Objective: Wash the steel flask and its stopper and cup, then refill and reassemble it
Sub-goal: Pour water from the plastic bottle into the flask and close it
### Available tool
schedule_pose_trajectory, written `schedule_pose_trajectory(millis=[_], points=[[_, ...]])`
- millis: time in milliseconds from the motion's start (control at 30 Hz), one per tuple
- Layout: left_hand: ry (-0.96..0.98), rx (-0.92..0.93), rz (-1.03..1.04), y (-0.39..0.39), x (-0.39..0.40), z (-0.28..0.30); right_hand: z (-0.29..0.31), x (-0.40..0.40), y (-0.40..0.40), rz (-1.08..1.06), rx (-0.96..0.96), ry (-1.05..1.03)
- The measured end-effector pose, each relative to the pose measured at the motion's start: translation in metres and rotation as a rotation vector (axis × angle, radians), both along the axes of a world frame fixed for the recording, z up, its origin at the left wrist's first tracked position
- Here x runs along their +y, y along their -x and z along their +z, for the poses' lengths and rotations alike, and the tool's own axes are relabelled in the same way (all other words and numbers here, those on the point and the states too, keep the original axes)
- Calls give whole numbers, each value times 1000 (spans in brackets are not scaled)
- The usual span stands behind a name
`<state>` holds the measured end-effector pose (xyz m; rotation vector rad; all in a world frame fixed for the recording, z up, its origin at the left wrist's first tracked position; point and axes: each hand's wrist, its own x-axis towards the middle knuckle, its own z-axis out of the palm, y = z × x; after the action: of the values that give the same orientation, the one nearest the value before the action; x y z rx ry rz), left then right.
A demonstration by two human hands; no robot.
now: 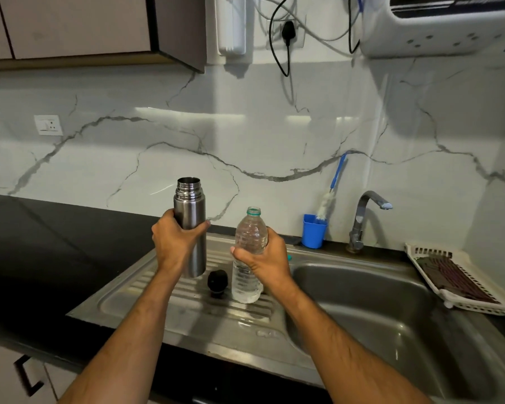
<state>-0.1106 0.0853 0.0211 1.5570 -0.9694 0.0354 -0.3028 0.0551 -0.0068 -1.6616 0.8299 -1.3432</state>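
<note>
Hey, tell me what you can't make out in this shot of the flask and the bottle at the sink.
Head view only:
- Flask inside: the mouth shows only dark, so wet or dry is unclear.
- Flask middle: covered by the left hand.
- Bottle water level: the right hand covers its middle.
- Stopper: dark and small, no detail.
- Cup: not visible anywhere.
- Sink drain: cut off at the lower edge.
</note>
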Motion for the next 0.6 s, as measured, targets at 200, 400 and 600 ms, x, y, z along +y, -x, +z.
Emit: schedule_pose_trajectory(millis=[200, 400, 600], points=[[32, -10, -84, 59, -12, 15, 10, -8, 51, -81, -24, 15], [48, -13, -194, 121, -32, 17, 17, -17, 115, -179, -21, 26], [25, 8, -308, 186, -54, 9, 17, -25, 178, -291, 0, 35]])
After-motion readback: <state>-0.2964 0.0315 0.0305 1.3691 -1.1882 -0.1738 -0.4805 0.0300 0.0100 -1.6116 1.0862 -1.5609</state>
